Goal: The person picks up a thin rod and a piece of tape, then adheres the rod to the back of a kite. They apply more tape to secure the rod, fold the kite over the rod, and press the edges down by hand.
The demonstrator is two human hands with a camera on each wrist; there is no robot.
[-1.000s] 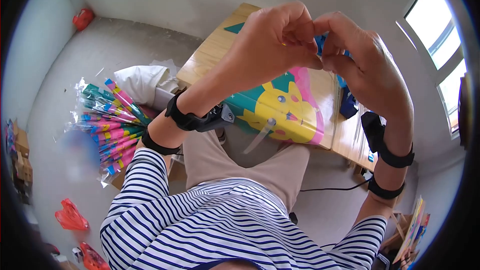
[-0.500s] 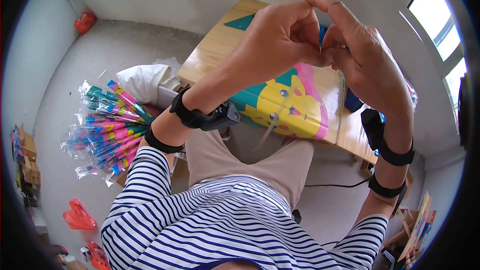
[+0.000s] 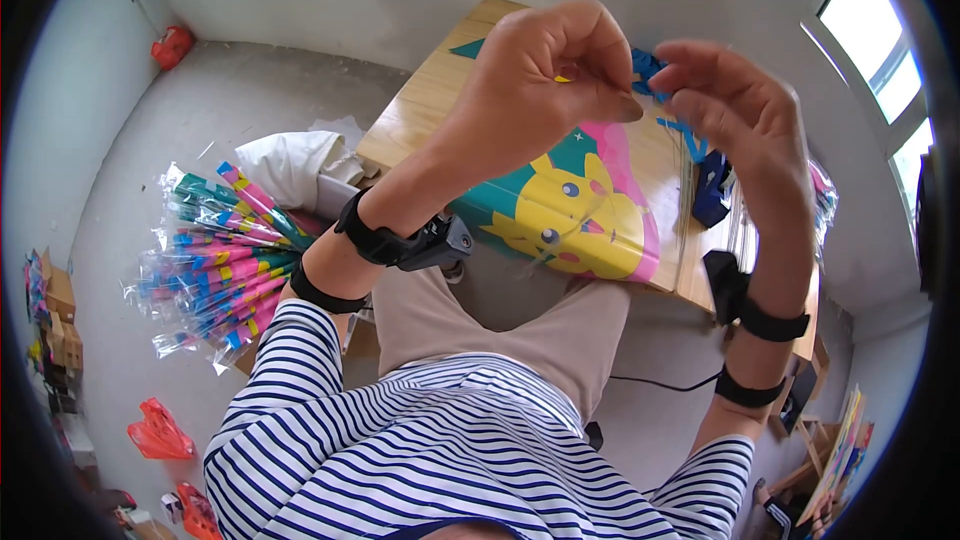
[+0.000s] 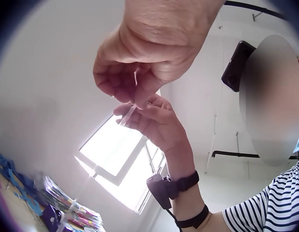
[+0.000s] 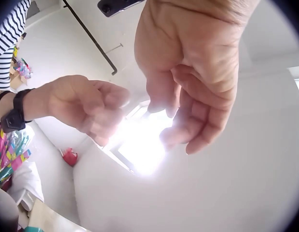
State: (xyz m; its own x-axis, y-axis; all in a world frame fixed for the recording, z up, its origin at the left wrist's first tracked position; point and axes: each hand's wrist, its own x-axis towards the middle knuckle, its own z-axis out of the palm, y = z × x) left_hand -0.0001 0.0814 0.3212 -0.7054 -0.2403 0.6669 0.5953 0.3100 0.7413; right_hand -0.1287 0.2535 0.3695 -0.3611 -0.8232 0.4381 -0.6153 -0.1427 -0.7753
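Jutting from the pinching left grip (image 3: 556,68) is a clear strip (image 4: 128,116); the right grip (image 3: 748,108) gapes.

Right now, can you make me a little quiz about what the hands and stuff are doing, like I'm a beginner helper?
1. Which hand pinches the clear strip?
2. True or false: the printed sheet shows a yellow cartoon character.
3. Pick one: in the head view, the bundle of wrapped rolls is beside the
A) right arm
B) left arm
C) window

Key: 1. The left hand. 2. True. 3. B.
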